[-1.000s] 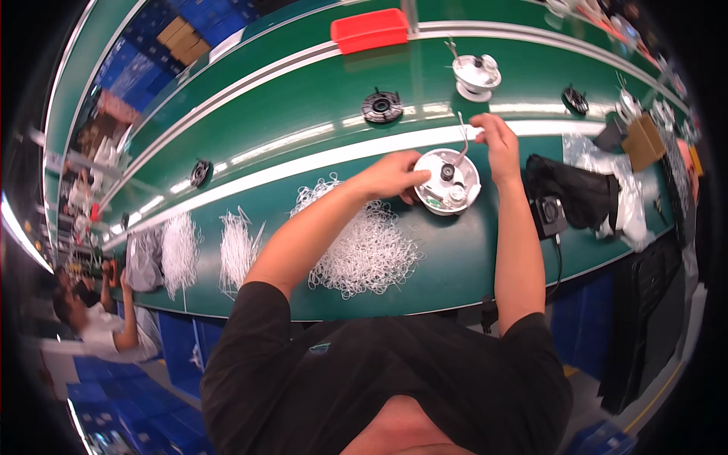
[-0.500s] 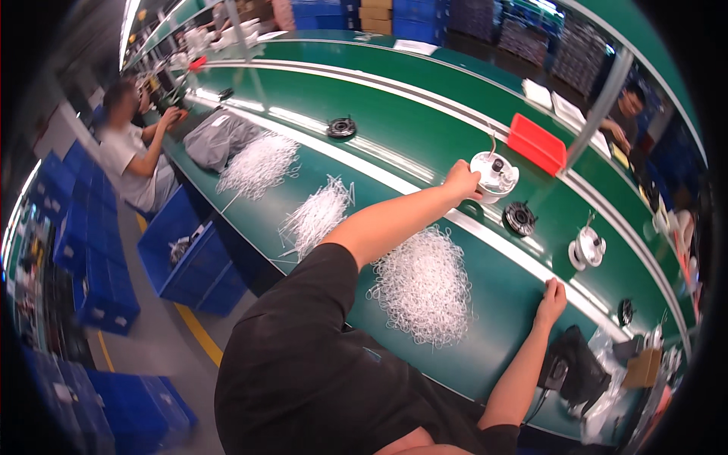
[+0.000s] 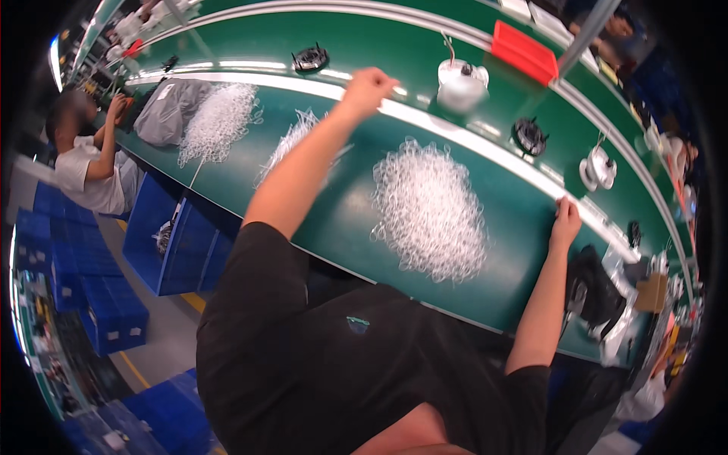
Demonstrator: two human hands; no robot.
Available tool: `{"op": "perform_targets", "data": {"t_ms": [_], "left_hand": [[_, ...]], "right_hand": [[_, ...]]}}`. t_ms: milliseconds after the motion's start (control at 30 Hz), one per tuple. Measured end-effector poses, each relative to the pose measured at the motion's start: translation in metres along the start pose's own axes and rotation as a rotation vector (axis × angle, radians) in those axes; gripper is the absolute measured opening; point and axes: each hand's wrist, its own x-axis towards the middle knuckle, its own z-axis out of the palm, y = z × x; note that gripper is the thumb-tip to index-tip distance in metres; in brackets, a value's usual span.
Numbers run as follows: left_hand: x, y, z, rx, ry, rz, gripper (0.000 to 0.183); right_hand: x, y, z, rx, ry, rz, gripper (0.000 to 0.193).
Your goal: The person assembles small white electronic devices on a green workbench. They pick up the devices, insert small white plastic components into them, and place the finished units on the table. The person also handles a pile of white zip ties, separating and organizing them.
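- Left hand [image 3: 369, 92], fingers bunched, hangs left of white housing [image 3: 461, 89] beyond far edge of worktop [image 3: 349, 227].
- Right hand [image 3: 565, 220], fingers together, near that edge.
- Blue crates [image 3: 114, 312] on floor [image 3: 170, 326].

Plastic-looking white housing [image 3: 461, 88], glossy green belt [image 3: 364, 54]

Head camera: sits up on the person's head, the left one of two side by side, and looks down and out in front.
Black shirt [image 3: 364, 379]: closest, so it looks very big at the bottom.
Hands: left hand [image 3: 368, 91] and right hand [image 3: 565, 224] are farther off, out past the shirt.
Green table [image 3: 519, 235]: seen from above, sloping down to the right.
Red tray [image 3: 525, 53]: far away, near the top.
Picture edge: round and dark; the long white strip [image 3: 485, 155] bends.
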Motion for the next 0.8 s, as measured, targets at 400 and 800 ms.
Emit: {"op": "perform_targets", "data": {"t_ms": [400,800], "left_hand": [[-0.042,-0.04,-0.107,0.694,0.09,-0.134,0.024],[-0.023,-0.039,-0.086,0.903,-0.119,-0.344,0.032]], "right_hand": [[-0.01,-0.02,0.009,-0.304,-0.002,0.059,0.037],[-0.028,-0.035,0.015,-0.369,0.011,0.085,0.037]]}}
